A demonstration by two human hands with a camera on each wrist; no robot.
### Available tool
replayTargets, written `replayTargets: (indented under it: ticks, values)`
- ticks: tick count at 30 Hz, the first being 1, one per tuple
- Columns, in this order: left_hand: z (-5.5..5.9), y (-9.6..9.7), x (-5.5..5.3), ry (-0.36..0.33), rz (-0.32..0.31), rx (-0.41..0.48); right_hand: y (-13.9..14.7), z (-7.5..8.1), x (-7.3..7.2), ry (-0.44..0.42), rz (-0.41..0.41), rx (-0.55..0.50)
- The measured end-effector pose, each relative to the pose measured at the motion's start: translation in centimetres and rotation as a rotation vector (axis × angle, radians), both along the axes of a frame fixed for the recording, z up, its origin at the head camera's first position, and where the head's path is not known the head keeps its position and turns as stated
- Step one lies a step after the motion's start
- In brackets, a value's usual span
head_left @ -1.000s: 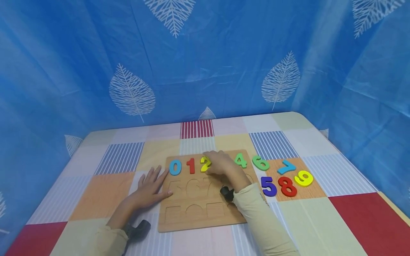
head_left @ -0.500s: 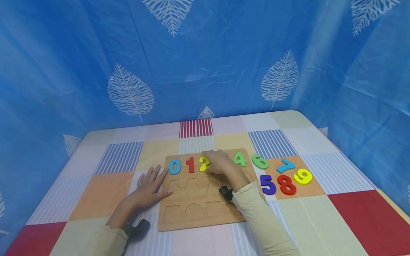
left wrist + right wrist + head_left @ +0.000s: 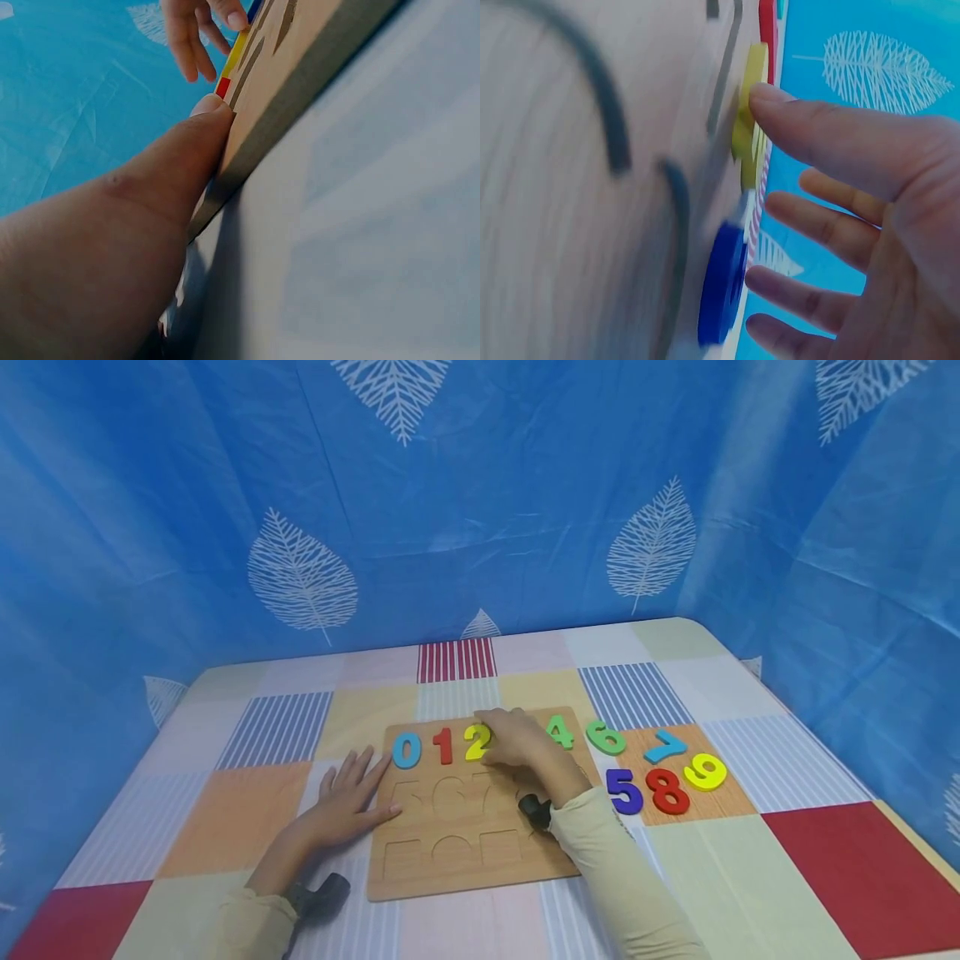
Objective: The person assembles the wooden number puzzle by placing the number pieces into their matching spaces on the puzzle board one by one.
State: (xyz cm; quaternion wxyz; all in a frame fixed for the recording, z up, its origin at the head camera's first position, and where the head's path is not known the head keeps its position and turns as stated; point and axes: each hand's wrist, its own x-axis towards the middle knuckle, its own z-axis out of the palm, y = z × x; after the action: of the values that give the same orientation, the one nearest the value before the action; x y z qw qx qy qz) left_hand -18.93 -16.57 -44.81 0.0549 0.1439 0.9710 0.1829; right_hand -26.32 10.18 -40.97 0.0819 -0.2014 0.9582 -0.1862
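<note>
My left hand (image 3: 341,806) rests with fingers spread at the left edge of a wooden number board (image 3: 442,889); its thumb touches the board's rim. My right hand (image 3: 517,743) reaches over the top row. In the right wrist view its thumb (image 3: 817,135) touches the edge of a yellow number 2 (image 3: 477,742), while the other fingers are extended above the board. A blue piece (image 3: 724,289) beneath those fingers is hidden in the head view. A blue 0 (image 3: 407,750), a red 1 (image 3: 442,746) and a green 4 (image 3: 559,732) are also in that row.
Right of the board lie a green 6 (image 3: 605,737), a purple 5 (image 3: 624,791), a red 8 (image 3: 667,791), a blue 7 (image 3: 664,747) and a yellow 9 (image 3: 705,772). A patchwork cloth (image 3: 720,868) covers the table. Blue leaf-patterned curtain (image 3: 480,527) surrounds it.
Both hands keep almost the same position. The head view has shifted slightly, and the right hand has moved a little off the yellow 2, so more of it shows.
</note>
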Motion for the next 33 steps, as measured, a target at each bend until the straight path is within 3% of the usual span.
replayTargets:
  ticks: [6,8,14,19,24,30,33]
  values:
    - [-0.1,0.2,-0.5,-0.005,-0.006,-0.007,2.8,0.5,0.4,0.015,0.0,-0.074]
    - [-0.2,0.3,-0.6,-0.004,-0.011,-0.008,3.9,0.6,0.4,0.039,0.023,-0.054]
    - [0.0,0.0,-0.2,0.014,-0.003,-0.006,7.0,0.5,0.6,0.073,0.026,-0.073]
    - [0.2,-0.6,0.1,0.025,0.001,0.0,10.5,0.3,1.0,0.057,-0.026,-0.101]
    - [0.0,-0.7,-0.2,0.016,-0.002,-0.008,14.0,1.8,1.5,0.018,-0.137,-0.085]
    - [-0.1,-0.5,-0.1,0.019,-0.003,-0.003,16.7,3.1,2.4,-0.093,-0.249,-0.072]
    - [-0.3,-0.3,-0.1,0.016,-0.008,0.001,17.5,3.1,3.0,-0.137,-0.246,-0.087]
